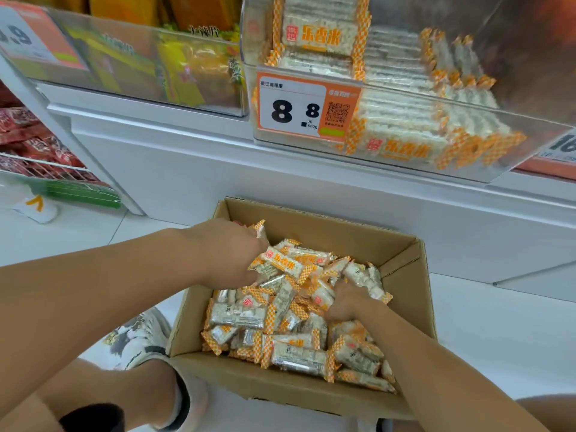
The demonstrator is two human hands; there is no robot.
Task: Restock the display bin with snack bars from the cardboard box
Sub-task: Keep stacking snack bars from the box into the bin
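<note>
An open cardboard box [358,241] stands on the floor below me, filled with several white snack bars [293,316] in orange-checkered wrappers. My left hand [227,247] is in the box's far left part and grips a bundle of snack bars, one lying face up at its fingers. My right hand [346,302] is dug into the pile at the right, fingers curled around bars. Above, the clear display bin [467,169] on the white shelf holds stacked rows of the same bars behind an orange 8.8 price tag [299,110].
A neighbouring clear bin [140,67] at upper left holds yellow and green snack packs. Red packets fill a wire rack [40,151] at far left. My shoe [140,338] stands on the white floor beside the box's left wall. A white cabinet front [187,169] rises behind the box.
</note>
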